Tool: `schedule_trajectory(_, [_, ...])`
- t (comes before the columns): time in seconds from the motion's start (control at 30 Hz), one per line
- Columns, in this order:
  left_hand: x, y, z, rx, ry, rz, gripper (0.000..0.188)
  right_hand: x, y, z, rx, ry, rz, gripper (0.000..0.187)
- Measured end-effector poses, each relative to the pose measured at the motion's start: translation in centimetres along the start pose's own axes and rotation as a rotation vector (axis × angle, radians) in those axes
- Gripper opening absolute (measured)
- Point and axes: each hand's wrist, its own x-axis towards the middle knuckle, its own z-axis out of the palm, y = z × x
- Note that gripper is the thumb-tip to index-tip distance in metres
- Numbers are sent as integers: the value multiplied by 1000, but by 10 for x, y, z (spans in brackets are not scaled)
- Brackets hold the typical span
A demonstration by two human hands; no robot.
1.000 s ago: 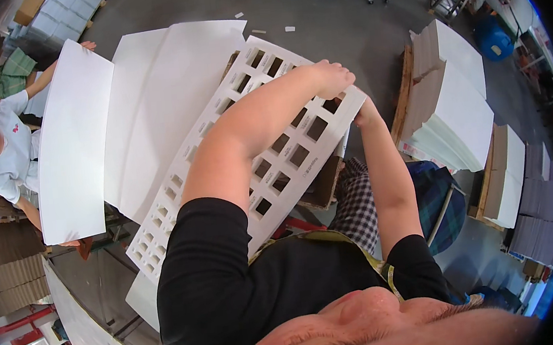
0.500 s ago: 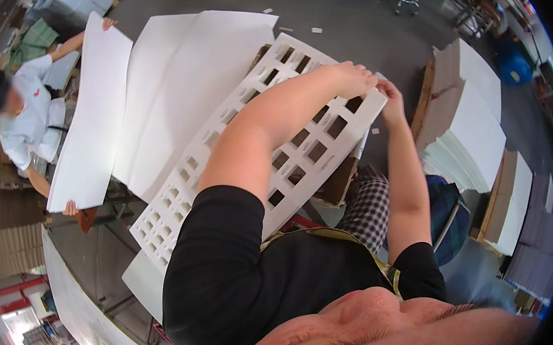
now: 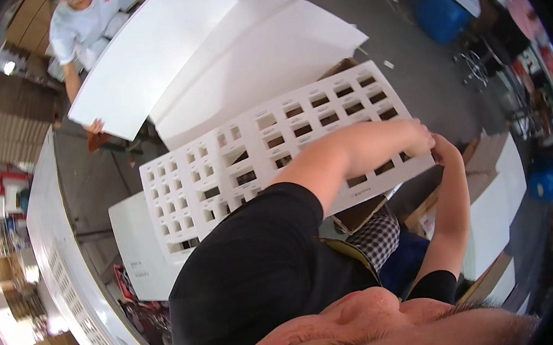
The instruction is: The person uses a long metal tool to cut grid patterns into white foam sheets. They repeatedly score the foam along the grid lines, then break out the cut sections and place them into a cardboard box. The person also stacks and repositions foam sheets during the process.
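Nearest the camera, the person's black sleeve fills the lower middle of the view, and from it the left forearm reaches out to the right across a white die-cut sheet. The left hand lies on the sheet's right end, fingers curled over its surface, while the right hand comes up from below and meets the same end at the near right corner. Both grips look closed on the sheet's edge, though the fingertips are partly hidden by each other. The sheet itself lies flat and slanted across the middle of the scene — left end nearer, right end farther — pierced all over with rows of rectangular windows. By its look it is light and fairly stiff, but the many cut-outs leave thin ribs that would likely bend or tear if pinched; the solid border at the ends and long edges seems the safer place to hold it, with two hands to keep it from sagging. Under its near left part sits a plain white board. Beyond it, large plain white sheets lie fanned out, and at the far left another person in a pale shirt holds the edge of one — over a grey floor.
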Motion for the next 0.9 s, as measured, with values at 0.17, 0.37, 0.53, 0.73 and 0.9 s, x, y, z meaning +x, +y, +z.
schedule_trajectory(0.17, [6,2,21,-188,93,-58,34,-14,-47,28,432,-182,39,69])
schedule_trajectory(0.37, [-8,14,41,-215,290,-113,34,19,-63,43,-107,-166,-189,49])
schedule_trajectory(0.53, [-123,46,49,-455,712,-65,36,24,-57,47,-36,-208,-216,40])
schedule_trajectory(0.73, [-404,140,152,-1081,580,-1138,23,54,-41,42,150,-253,-114,35])
schedule_trajectory(0.9, [-514,268,215,-1755,947,-2420,65,45,-49,65,313,12,27,35])
